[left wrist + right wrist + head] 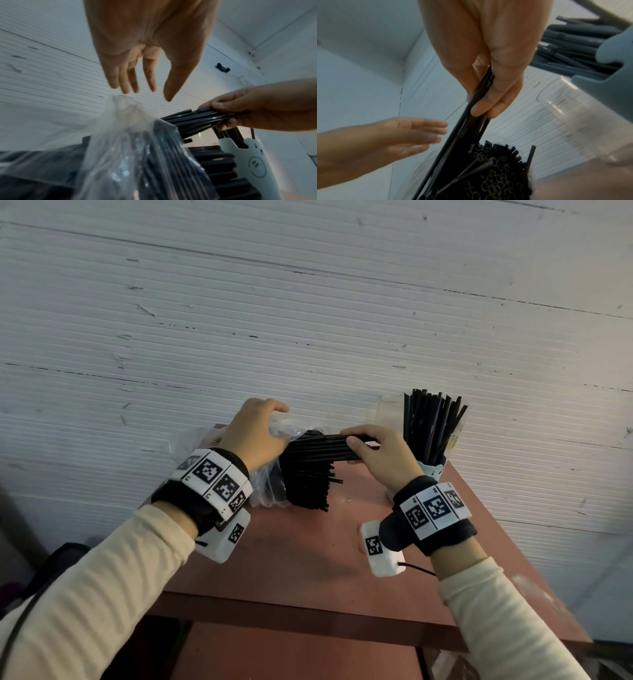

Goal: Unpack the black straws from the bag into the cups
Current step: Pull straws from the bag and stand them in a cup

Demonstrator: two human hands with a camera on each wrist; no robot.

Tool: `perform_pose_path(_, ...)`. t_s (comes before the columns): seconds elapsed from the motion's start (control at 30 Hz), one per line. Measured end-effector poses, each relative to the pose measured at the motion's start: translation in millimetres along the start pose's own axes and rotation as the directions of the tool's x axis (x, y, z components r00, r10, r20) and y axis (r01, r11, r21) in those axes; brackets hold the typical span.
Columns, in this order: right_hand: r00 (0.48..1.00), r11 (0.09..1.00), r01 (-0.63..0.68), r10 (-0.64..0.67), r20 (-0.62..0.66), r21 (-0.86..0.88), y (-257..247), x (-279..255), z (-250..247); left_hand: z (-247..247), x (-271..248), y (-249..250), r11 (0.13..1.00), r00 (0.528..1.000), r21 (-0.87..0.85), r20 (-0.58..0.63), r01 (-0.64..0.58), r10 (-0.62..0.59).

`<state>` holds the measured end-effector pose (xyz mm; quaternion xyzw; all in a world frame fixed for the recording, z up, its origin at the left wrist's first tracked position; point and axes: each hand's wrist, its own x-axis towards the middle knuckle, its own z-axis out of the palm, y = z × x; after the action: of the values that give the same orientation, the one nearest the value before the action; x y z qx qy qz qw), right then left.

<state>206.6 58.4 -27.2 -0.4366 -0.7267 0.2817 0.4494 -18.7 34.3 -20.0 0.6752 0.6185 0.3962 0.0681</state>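
Observation:
A clear plastic bag (263, 491) full of black straws (306, 484) lies on the red-brown table (325, 549). My left hand (260, 433) hovers over the bag's crumpled top (126, 112) with fingers (126, 81) straight and nothing held. My right hand (373, 446) grips a small bunch of straws (325, 445) that still reaches into the bag's mouth (496, 175); in the right wrist view the thumb and fingers (481, 106) pinch that bunch (462, 128). A white cup (432, 470) at the right holds many upright straws (431, 426).
A clear plastic cup (388, 409) stands behind the white one, close to the ribbed white wall (308, 302). The table's front edge (308, 611) is near my forearms, and its right edge runs just past the cups.

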Motion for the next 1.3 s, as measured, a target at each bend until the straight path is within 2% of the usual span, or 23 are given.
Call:
perform_pose_path(0.07,1.000,0.999,0.022,-0.022,-0.002,-0.025,0,-3,-8,4,-4,19,0.991,0.991,-0.021,0.002,-0.135,0.135)
perform_pose_path(0.13,0.999,0.997,0.046,-0.046,-0.005,-0.055,-1,-7,-14,12,-5,35,0.973,0.966,0.004,0.115,-0.232,0.230)
perform_pose_path(0.23,0.998,0.996,0.052,-0.053,-0.014,-0.078,-1,-12,-21,30,3,51,0.963,0.922,0.117,0.336,-0.243,0.192)
perform_pose_path(0.33,0.998,0.996,0.064,-0.066,-0.022,-0.065,-3,-18,-28,46,11,57,0.949,0.897,0.210,0.423,-0.237,0.130)
perform_pose_path(0.47,0.996,0.992,0.091,-0.092,-0.004,-0.084,-4,-26,-39,56,15,60,0.945,0.909,0.214,0.388,-0.247,0.150)
perform_pose_path(0.53,0.993,0.986,0.116,-0.118,-0.004,-0.116,-4,-28,-46,58,15,62,0.950,0.916,0.164,0.351,-0.265,0.195)
perform_pose_path(0.67,0.990,0.989,0.139,-0.139,-0.001,-0.042,-18,-36,-64,57,14,71,0.948,0.912,0.048,0.292,-0.314,0.287)
perform_pose_path(0.73,0.982,0.981,0.185,-0.187,-0.030,-0.061,-32,-40,-75,54,14,81,0.948,0.918,-0.025,0.244,-0.318,0.314)
perform_pose_path(0.87,0.934,0.946,0.319,-0.325,-0.150,-0.061,-62,-40,-91,47,13,109,0.937,0.936,-0.201,0.152,-0.284,0.317)
perform_pose_path(1.03,0.847,0.879,0.475,-0.472,-0.244,-0.051,-97,-34,-103,47,7,146,0.866,0.939,-0.419,0.082,-0.272,0.334)
perform_pose_path(1.2,0.764,0.800,0.549,-0.597,-0.242,-0.242,-107,-23,-106,58,0,164,0.785,0.952,-0.604,0.141,-0.136,0.273)
perform_pose_path(1.3,0.767,0.770,0.519,-0.611,-0.196,-0.372,-95,-20,-102,75,-6,160,0.736,0.950,-0.677,0.219,-0.016,0.222)
